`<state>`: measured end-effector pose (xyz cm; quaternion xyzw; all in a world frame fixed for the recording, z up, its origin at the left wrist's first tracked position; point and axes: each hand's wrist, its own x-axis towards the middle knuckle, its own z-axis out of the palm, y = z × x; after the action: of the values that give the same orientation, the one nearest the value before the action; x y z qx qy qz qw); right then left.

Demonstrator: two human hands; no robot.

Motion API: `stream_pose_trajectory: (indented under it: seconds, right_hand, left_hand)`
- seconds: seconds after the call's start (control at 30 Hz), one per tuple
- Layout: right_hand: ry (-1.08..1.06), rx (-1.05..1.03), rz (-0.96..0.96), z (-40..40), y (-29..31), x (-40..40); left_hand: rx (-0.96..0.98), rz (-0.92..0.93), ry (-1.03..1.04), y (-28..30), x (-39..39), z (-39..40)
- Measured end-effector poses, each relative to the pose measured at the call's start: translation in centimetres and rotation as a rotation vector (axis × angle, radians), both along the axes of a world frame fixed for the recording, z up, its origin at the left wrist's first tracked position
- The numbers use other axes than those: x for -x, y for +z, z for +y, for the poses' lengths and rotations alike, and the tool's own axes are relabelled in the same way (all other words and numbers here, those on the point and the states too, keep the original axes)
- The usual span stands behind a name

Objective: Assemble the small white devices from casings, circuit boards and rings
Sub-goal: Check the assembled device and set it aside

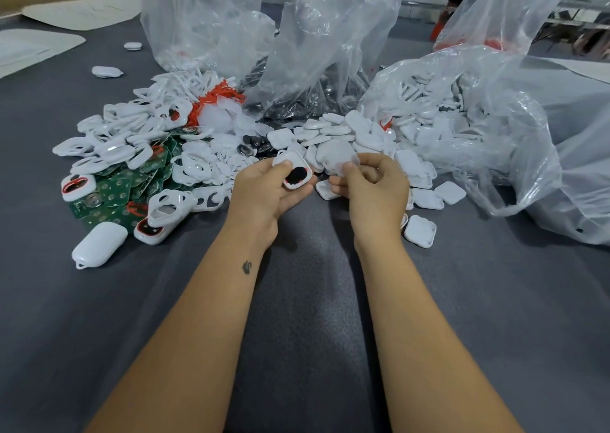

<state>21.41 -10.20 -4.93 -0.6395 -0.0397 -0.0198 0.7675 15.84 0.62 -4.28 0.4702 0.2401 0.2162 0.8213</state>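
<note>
My left hand (268,191) grips a small white casing (294,172) with a red ring and a dark round part showing inside it. Close to its right, my right hand (373,183) pinches a thin translucent white piece (341,159) between thumb and fingers. Green circuit boards (114,192) lie in a heap at the left, under white frame-shaped casings (132,142). White casing lids (359,129) are piled behind my hands and spill from a bag at the right. A tangle of red rings (214,97) sits at the back of the left heap.
Clear plastic bags stand behind the heaps: one with white frames (204,23), one with dark metal parts (317,82), one with lids (478,109). Closed white devices (99,242) lie at the left on the grey table (303,300). White sheets (36,48) lie at the far left.
</note>
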Motion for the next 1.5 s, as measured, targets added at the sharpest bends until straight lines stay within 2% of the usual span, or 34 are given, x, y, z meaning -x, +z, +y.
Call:
stream_pose_trajectory:
  seconds: [0.4, 1.03, 1.17, 1.33, 1.5]
  right_hand:
    - [0.069, 0.000, -0.011, 0.32, 0.13, 0.48]
    - [0.073, 0.042, 0.010, 0.18, 0.19, 0.51]
    - [0.020, 0.192, -0.032, 0.25, -0.04, 0.44]
    - [-0.016, 0.389, -0.187, 0.21, -0.41, 0.44]
    - [0.096, 0.386, -0.163, 0.03, -0.02, 0.76]
  left_hand:
    - [-0.108, -0.028, -0.079, -0.09, 0.11, -0.53]
    - [0.052, -0.066, -0.095, -0.40, -0.11, 0.09]
    - [0.015, -0.057, -0.092, -0.39, -0.05, 0.09]
    - [-0.001, -0.048, -0.130, -0.29, 0.09, 0.18]
    - [0.003, -0.024, -0.166, -0.24, 0.08, 0.42]
